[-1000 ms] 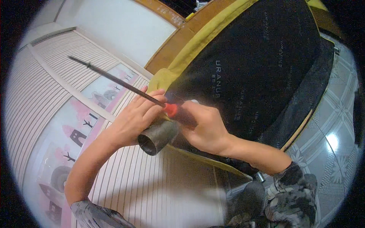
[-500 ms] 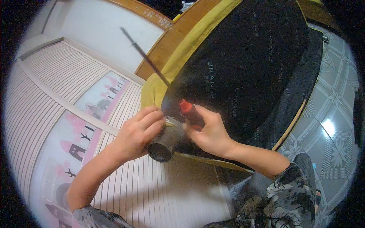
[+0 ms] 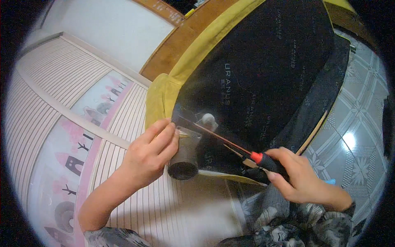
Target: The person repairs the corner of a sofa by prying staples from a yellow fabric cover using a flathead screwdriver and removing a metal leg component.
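Note:
My right hand [image 3: 298, 175] grips a screwdriver [image 3: 263, 158] by its black and red handle. The long thin shaft slants up and left, its tip ending close to the left fingertips. My left hand [image 3: 154, 150] has its fingers closed against a short, round metal furniture leg [image 3: 184, 162] and its top plate. What those fingertips may pinch there is hidden. The leg's open round end faces me, and its plate lies at the corner of an upturned padded piece with a black fabric underside [image 3: 255, 74] and yellow cover [image 3: 158, 96].
A small white round thing [image 3: 209, 120] lies on the black fabric beside the leg. Slatted cabinet doors [image 3: 49, 78] with pink pictures stand on the left. Brown wood [image 3: 164, 49] runs behind, and patterned floor tiles [image 3: 362, 123] spread on the right.
The screwdriver has swung from pointing away, up and left, to lying low across the black fabric. My right hand has moved right and toward me. My left hand stays at the leg.

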Demonstrator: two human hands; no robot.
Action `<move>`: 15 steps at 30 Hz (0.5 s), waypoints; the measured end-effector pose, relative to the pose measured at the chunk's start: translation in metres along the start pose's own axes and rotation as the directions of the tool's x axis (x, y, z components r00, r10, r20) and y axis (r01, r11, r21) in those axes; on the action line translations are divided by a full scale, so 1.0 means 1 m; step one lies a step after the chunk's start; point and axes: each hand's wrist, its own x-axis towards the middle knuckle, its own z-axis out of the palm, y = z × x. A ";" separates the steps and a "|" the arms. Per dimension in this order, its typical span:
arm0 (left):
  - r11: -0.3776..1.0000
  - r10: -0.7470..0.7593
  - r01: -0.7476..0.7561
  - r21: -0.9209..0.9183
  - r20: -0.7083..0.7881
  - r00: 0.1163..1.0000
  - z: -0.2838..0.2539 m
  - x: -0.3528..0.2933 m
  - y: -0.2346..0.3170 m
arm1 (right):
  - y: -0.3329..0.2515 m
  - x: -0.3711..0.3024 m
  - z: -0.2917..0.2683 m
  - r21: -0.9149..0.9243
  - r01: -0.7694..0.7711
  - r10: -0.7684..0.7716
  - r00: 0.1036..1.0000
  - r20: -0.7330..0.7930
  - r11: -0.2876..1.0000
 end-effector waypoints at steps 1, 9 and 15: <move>1.000 -0.003 0.003 0.009 0.004 1.000 0.000 0.000 0.000 | -0.005 -0.001 -0.005 0.002 -0.004 0.004 1.000 0.004 1.000; 0.999 0.024 -0.024 0.023 -0.006 1.000 0.000 0.001 -0.002 | -0.028 -0.004 -0.017 -0.199 -0.037 0.060 0.991 0.115 0.979; 1.000 0.019 -0.019 0.019 0.002 1.000 0.000 -0.003 -0.001 | -0.039 0.000 -0.021 -0.298 -0.022 0.066 0.988 0.138 0.954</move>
